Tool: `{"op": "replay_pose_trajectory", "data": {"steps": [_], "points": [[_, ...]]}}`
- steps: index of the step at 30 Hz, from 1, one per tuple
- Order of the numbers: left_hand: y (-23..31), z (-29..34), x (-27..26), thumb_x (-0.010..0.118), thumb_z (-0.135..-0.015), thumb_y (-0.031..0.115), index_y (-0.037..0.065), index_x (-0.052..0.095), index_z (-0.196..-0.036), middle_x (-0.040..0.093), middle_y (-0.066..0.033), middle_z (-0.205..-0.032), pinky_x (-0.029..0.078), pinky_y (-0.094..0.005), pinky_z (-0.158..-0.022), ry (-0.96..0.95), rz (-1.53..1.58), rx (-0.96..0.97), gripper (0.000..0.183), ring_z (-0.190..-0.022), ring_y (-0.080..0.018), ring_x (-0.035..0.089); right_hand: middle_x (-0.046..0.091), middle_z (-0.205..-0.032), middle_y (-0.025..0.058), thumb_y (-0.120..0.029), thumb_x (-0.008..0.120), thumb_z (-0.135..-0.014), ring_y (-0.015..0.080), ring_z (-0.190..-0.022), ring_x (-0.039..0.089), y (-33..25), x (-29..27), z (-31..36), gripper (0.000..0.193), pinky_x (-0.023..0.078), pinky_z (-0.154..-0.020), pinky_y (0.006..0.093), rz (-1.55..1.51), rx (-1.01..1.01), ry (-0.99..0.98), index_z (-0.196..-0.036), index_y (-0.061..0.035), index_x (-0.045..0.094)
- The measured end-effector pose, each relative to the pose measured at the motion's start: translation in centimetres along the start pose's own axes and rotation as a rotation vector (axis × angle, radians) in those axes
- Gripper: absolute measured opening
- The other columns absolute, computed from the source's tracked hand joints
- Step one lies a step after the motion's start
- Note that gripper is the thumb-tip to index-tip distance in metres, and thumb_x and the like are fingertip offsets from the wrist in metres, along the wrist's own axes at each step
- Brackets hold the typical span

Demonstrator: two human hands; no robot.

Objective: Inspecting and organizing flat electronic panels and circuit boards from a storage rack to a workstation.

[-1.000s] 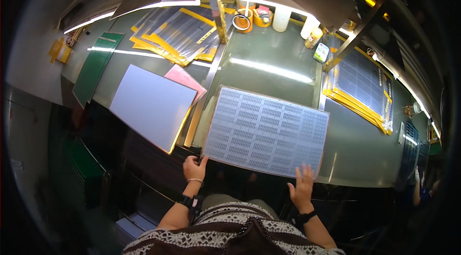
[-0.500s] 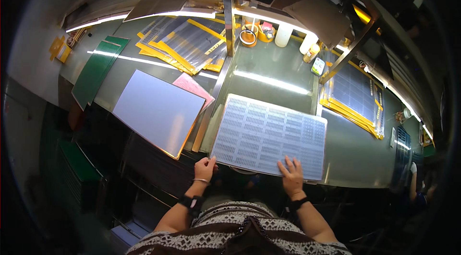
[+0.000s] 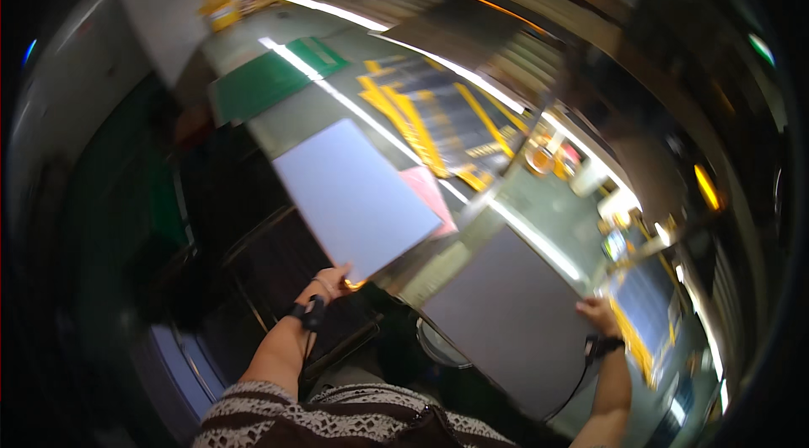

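Note:
My left hand [image 3: 332,281] pinches the near corner of a flat pale blue panel [image 3: 358,199], which lies at the left of the bench. Part of a pink sheet [image 3: 431,198] sticks out from under this panel's right side. At the right, my right hand [image 3: 598,313] is closed on the far right edge of a plain dark grey panel [image 3: 510,313]. That panel extends past the bench's near edge, close to my body. Motion blur softens both hands, so the exact finger contact is unclear.
Yellow-edged screens [image 3: 442,119] lie stacked behind the pale panel, and another yellow-edged stack [image 3: 649,305] lies right. Green boards [image 3: 282,85] rest far left. Several bottles and tape rolls [image 3: 539,157] stand at the back. A round stool [image 3: 438,343] shows below the bench.
My view has swung left. My left hand has moved to the pale panel's corner, my right to the far right. A plain grey panel shows where a patterned sheet lay.

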State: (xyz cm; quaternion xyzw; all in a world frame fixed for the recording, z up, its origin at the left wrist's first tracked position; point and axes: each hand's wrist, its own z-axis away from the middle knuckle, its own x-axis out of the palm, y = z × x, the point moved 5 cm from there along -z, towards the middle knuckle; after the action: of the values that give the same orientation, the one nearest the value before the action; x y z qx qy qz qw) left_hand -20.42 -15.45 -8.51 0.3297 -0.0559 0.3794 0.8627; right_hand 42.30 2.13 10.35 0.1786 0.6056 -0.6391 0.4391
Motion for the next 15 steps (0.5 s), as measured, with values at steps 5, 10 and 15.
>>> {"op": "replay_pose_trajectory", "data": {"steps": [5, 10, 15], "points": [[2.9, 3.4, 2.2, 0.060, -0.083, 0.025, 0.003, 0.052, -0.098, 0.061, -0.0084, -0.083, 0.054, -0.0375, -0.057, -0.124, -0.092, 0.053, 0.028, -0.066, -0.0206, 0.062, 0.064, -0.073, 0.0098, -0.012, 0.070, -0.067, 0.0165, -0.066, 0.060, 6.0, 4.3, -4.3, 0.025, 0.049, -0.061, 0.0284, 0.004, 0.034, 0.033, -0.086, 0.0020, 0.063], [5.1, 8.4, 5.5, 0.055, -0.086, 0.016, 0.000, 0.055, -0.095, 0.062, -0.0084, -0.086, 0.054, -0.0330, -0.062, -0.155, 0.113, 0.341, 0.018, -0.073, -0.0178, 0.063, 0.062, -0.095, 0.0137, -0.020, 0.058, -0.082, 0.0196, -0.082, 0.060, -3.9, 10.9, -6.5, 0.033, 0.049, -0.071, 0.0311, -0.126, -0.018, -0.129, -0.107, 0.0003, 0.056], [4.0, 14.0, 6.2, 0.059, -0.084, 0.017, 0.001, 0.058, -0.096, 0.062, -0.0069, -0.091, 0.052, -0.0311, -0.073, -0.263, 0.193, 0.431, 0.020, -0.082, -0.0154, 0.061, 0.051, -0.117, 0.0179, -0.039, 0.044, -0.090, 0.0291, -0.101, 0.054, -22.9, 21.6, -1.6, 0.052, 0.045, -0.084, 0.0395, -1.088, 0.031, -0.456, -0.124, -0.0001, 0.039]]}}
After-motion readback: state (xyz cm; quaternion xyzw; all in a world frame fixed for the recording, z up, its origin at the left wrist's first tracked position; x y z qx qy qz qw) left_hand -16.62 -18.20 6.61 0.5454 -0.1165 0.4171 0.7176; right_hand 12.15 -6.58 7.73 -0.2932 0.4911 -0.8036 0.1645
